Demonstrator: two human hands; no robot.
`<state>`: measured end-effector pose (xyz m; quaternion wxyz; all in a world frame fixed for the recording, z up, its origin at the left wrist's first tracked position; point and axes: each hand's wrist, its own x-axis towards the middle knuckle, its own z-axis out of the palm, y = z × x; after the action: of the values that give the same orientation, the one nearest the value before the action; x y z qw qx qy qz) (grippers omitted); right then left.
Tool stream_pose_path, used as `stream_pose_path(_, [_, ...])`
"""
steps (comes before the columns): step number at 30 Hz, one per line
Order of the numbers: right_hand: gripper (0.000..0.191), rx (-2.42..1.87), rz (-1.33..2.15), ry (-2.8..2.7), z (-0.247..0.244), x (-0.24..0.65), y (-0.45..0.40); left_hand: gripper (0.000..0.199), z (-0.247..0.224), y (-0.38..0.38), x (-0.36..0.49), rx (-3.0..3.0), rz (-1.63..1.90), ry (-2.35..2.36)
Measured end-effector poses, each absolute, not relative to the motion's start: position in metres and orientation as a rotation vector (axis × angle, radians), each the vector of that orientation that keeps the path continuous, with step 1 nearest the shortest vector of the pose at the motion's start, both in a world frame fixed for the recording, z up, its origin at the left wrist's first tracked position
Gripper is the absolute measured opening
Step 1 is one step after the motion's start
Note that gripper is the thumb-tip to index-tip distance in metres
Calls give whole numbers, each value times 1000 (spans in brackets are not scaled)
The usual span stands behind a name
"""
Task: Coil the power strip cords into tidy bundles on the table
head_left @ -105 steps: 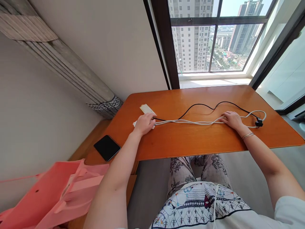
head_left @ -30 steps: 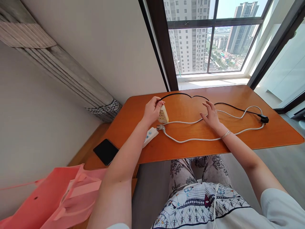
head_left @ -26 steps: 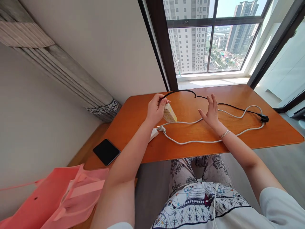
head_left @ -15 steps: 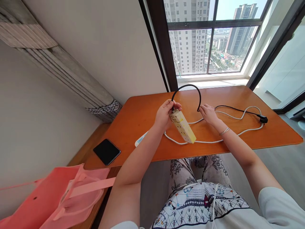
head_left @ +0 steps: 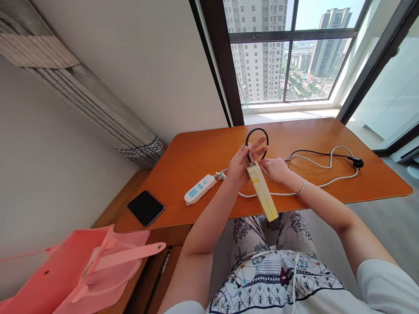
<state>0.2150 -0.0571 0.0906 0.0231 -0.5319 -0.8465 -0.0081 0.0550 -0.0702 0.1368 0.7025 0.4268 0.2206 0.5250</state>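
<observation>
A yellowed power strip (head_left: 263,192) hangs at a slant over the table's front edge, its narrow side towards me. My left hand (head_left: 240,165) grips it at the cable end, with several fingers stretched out beyond. From that end a black cable (head_left: 257,129) rises in a small loop and comes down to my right hand (head_left: 276,169). The fingers of my right hand are closed on the cable, close beside the strip. Left of my hands a white power strip (head_left: 200,189) with blue socket faces lies on the table.
On the wooden table (head_left: 203,148) a black plug (head_left: 356,162) lies at the right among a white cord (head_left: 338,178) and the thin black cable. A dark phone or tablet (head_left: 146,208) rests near the left edge. A pink bag (head_left: 98,266) stands at the lower left.
Both hands have come closer together, and the black loop has become smaller. The yellowed strip has moved towards me and turned onto its side. The white power strip is now uncovered.
</observation>
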Motion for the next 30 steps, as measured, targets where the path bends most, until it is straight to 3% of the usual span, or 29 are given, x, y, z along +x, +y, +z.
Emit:
stream_pose_path(10, [34,-1447,-19,-2522,113,244,-77,32,121,-59,50,1019,1184,448])
stream_pose_path(17, [20,-1005,-306,-2530,117,267,-71,44,123,-54,44,1119,1020,415])
stream_pose_path(21, [29,-776,-528,-2466,126,267,-70,46,131,-55,48,1231,1015,497])
stream_pose_path(26, [26,-618,-651,-2370,136,266,-74,33,138,-59,57,1447,1051,672])
stream_pose_path(30, [28,-605,-650,-2310,137,262,-75,34,139,-61,61,1523,968,622])
